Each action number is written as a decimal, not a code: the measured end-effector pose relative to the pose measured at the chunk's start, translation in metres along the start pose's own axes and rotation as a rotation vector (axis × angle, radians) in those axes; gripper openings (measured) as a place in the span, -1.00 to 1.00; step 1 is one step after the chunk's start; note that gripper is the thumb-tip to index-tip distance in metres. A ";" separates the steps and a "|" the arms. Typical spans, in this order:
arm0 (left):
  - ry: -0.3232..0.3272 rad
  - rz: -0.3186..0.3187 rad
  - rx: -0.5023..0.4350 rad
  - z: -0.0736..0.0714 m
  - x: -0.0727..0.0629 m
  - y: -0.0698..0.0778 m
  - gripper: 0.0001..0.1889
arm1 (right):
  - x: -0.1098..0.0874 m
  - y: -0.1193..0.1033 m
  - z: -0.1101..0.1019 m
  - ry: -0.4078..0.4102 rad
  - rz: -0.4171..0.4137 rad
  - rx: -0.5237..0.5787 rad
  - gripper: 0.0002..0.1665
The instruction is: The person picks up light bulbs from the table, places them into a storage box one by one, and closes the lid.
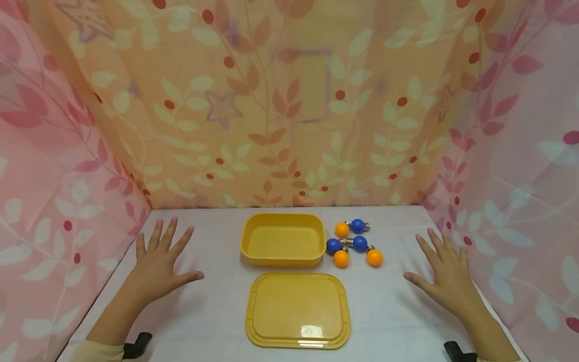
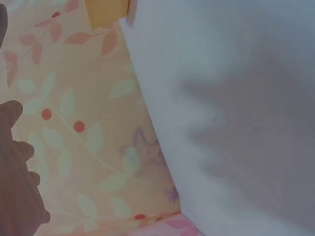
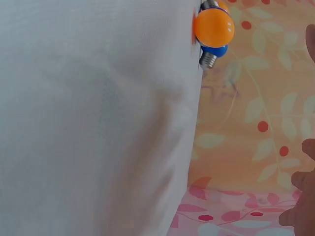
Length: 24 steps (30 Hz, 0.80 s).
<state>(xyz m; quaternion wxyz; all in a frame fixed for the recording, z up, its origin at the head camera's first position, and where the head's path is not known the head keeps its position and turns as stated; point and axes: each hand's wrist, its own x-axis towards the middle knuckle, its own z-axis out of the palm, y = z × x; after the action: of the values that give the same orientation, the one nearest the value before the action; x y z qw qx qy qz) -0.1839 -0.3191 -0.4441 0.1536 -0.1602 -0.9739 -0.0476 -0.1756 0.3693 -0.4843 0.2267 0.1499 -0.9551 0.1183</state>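
My left hand (image 1: 156, 266) is held over the left of the white table, fingers spread, holding nothing. On the other side, my right hand (image 1: 445, 274) hovers with spread fingers, also holding nothing. Between them stands a yellow rectangular container (image 1: 283, 262), its inside bare. In front of it lies a flat yellow lid (image 1: 296, 309). Several small light bulbs with metal screw bases lie right of the container, some orange, such as this orange bulb (image 1: 374, 258), others blue, such as this blue bulb (image 1: 358, 225). The right wrist view shows an orange bulb (image 3: 214, 28) close up.
A white cloth covers the table (image 1: 217, 322). Behind it hangs an orange leaf-patterned curtain (image 1: 271, 100). Pink patterned cloth walls stand at the left (image 1: 54, 176) and right (image 1: 520, 176). A black wrist strap piece (image 1: 137, 346) shows by the left sleeve.
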 end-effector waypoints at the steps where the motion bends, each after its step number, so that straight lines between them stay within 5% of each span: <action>1: -0.002 -0.007 -0.013 0.001 0.001 0.001 0.22 | 0.001 -0.001 0.000 0.002 0.000 0.008 0.27; 24: -0.054 -0.086 -0.404 0.023 0.030 0.028 0.25 | 0.016 -0.013 0.017 0.003 0.090 0.311 0.11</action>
<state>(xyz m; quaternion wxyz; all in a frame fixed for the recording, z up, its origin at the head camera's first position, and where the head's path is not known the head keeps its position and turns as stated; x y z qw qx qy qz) -0.2083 -0.2806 -0.4556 0.0902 -0.1471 -0.9543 -0.2440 -0.1910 0.3486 -0.4896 0.1965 0.1403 -0.9306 0.2751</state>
